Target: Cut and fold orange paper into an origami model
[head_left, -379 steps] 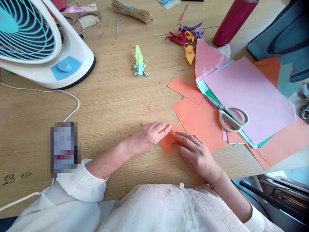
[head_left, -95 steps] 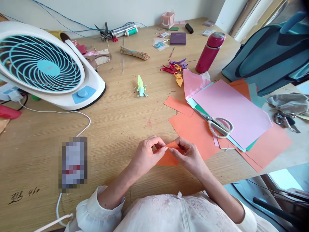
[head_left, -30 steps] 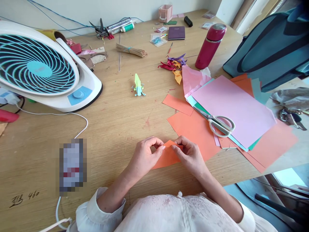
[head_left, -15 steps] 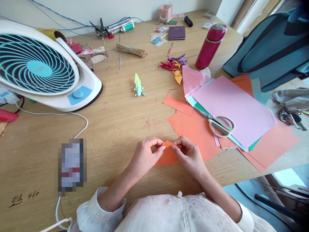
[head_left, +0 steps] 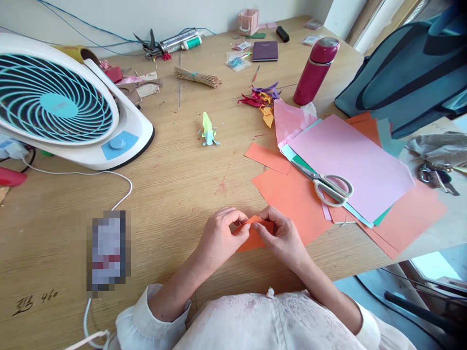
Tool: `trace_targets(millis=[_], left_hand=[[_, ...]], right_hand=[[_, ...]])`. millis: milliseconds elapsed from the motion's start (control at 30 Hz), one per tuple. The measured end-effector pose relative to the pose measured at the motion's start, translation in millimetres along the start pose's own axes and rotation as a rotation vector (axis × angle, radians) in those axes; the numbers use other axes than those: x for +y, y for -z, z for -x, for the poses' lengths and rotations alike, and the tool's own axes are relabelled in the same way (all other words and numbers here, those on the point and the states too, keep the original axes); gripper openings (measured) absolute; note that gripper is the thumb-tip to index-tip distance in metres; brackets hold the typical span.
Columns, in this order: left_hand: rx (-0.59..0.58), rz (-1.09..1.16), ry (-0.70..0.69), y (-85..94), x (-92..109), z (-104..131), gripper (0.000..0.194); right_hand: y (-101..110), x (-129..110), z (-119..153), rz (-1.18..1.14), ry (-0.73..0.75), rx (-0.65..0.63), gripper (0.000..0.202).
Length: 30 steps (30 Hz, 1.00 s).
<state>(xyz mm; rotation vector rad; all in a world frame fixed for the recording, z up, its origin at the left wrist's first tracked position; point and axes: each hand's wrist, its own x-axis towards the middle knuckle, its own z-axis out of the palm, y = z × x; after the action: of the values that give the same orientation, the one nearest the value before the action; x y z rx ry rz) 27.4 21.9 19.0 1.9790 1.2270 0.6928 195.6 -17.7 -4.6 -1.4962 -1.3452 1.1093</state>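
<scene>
A small folded piece of orange paper is held at the table's front, close to my body. My left hand pinches its upper left part between thumb and fingers. On the other side, my right hand pinches the top edge, the two thumbs close together. The fingers hide part of the fold. A larger orange sheet lies flat just beyond my right hand. Scissors with pale handles rest on a stack topped by a pink sheet.
At the left stands a white fan, with a cable and a blurred device nearer me. A folded green-blue paper figure is mid-table. Behind are a stick bundle, paper scraps, a red bottle and a blue bag.
My right thumb has moved slightly left, closer to my left thumb, and the orange paper's top is bent over more. Less of the paper's lower left part shows.
</scene>
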Motion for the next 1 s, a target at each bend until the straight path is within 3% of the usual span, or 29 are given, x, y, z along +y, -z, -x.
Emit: trace_targets(millis=[167, 567, 800, 1000], left_hand=[[-0.008, -0.012, 0.003, 2.2, 1, 0, 0.016], [-0.094, 0.063, 0.182, 14.5, -8, 0, 0.014], [-0.134, 0.081, 0.226, 20.5, -10, -4, 0.015], [-0.103, 0.147, 0.284, 25.3, -15, -6, 0.015]], right_hand=[[3, 5, 0, 0.018, -0.014, -0.022, 0.008], [13, 12, -5, -0.04, -0.052, -0.077, 0.014], [19, 10, -5, -0.071, -0.082, -0.182, 0.018], [18, 13, -3, -0.161, -0.122, -0.149, 0.022]])
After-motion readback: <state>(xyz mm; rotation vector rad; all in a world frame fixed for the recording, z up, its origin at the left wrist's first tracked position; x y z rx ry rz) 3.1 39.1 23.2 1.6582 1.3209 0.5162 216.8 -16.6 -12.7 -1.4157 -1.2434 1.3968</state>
